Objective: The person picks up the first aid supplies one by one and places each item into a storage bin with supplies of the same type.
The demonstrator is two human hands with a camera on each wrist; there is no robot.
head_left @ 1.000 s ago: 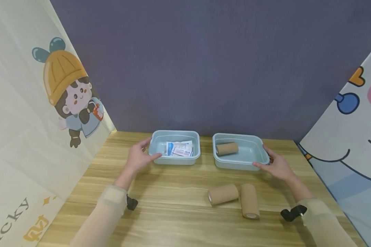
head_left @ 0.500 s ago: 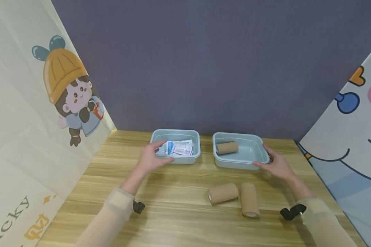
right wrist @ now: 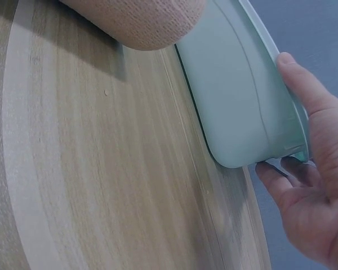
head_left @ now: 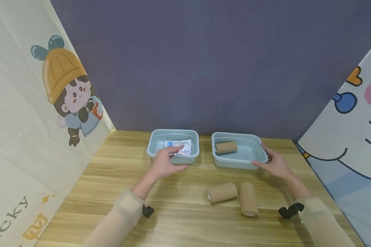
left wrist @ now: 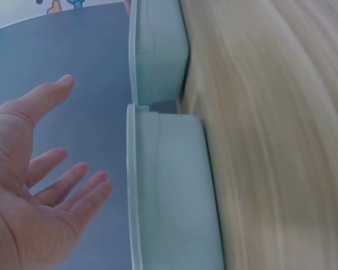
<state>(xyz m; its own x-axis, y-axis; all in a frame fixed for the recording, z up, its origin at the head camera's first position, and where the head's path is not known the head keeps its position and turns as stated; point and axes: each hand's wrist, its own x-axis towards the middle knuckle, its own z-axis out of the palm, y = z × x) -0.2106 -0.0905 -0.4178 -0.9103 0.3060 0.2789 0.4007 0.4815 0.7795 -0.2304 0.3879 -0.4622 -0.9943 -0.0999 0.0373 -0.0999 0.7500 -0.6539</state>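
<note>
My left hand [head_left: 164, 163] hovers over the front of the left pale-blue plastic bin [head_left: 185, 160], partly covering it in the head view. Its fingers [left wrist: 93, 194] are spread and hold nothing, as the left wrist view shows. Inside that bin lie white-and-blue packets [head_left: 188, 147], partly hidden by the hand. My right hand [head_left: 276, 165] holds the right end of the second pale-blue bin [head_left: 251, 151], thumb on the rim and fingers at the end wall. One brown bandage roll [head_left: 226, 147] lies in this second bin, at its left side.
Two more brown bandage rolls [head_left: 222, 193] [head_left: 248, 199] lie on the wooden table [head_left: 173, 219] in front of the right bin. A dark upright panel [head_left: 185, 68] stands close behind both bins. Printed cloth panels [head_left: 15, 103] flank the table.
My left hand has left the left bin's left end and moved right, across its front, toward the packets. The right hand and the rolls stay where they were.
</note>
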